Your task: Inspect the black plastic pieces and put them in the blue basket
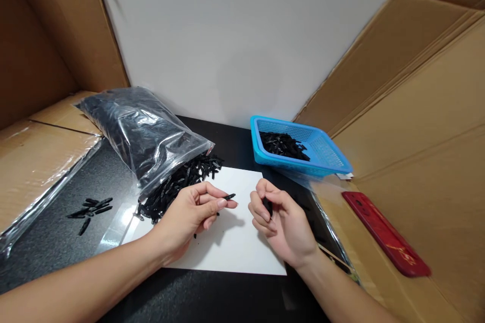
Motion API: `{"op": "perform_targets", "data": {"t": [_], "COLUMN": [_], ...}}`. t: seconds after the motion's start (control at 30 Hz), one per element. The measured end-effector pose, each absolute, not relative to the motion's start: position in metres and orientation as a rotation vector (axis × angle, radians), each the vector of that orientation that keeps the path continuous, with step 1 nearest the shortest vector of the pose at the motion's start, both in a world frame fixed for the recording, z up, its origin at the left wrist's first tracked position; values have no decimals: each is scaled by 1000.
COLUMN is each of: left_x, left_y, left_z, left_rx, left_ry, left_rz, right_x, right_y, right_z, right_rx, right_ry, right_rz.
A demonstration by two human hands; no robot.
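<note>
Between the thumb and fingers of my left hand (199, 205) is a small, thin black piece (229, 196), its tip sticking out to the right. My right hand (283, 217) is curled around more black pieces (268, 206), partly hidden by the fingers. Both hands are above a white sheet (231, 247), apart from each other. Beside my left hand lies a heap of similar black slivers (170, 192), spilling from under the mouth of a clear plastic bag (140, 126) full of dark material. What the slivers are, I cannot tell.
A blue basket (326, 154) with black pieces inside stands at the back right. Several loose slivers (90, 209) lie on the dark table at left. A red case-like object (386, 234) rests on cardboard (424, 111) at right. Cardboard also walls the left side.
</note>
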State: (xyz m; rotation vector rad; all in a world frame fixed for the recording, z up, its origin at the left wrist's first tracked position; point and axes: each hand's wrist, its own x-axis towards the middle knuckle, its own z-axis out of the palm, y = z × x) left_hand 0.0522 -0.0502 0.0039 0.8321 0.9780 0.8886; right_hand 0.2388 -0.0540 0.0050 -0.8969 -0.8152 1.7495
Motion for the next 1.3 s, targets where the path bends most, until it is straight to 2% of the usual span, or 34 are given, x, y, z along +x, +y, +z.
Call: {"op": "perform_targets", "data": {"t": [0.13, 0.37, 0.87, 0.97, 1.13, 1.3], "left_x": [52, 52, 53, 53, 52, 50], "left_y": [-52, -53, -61, -60, -58, -57], "left_z": [4, 9, 15, 13, 14, 17], "left_rx": [855, 923, 741, 731, 897, 1008], "left_ry": [959, 912, 840, 852, 855, 825], "left_rz": [887, 821, 613, 600, 648, 620], "right_x": [238, 234, 237, 237, 234, 233], "right_y": [-54, -62, -61, -60, -56, -57], "right_z": [5, 0, 4, 1, 1, 1], "right_rx": [-943, -1178, -1191, -1161, -948, -945], "right_ry": [-879, -1530, -1358, -1274, -854, -915], "right_rz": [1752, 1123, 1059, 1156, 1730, 1801]}}
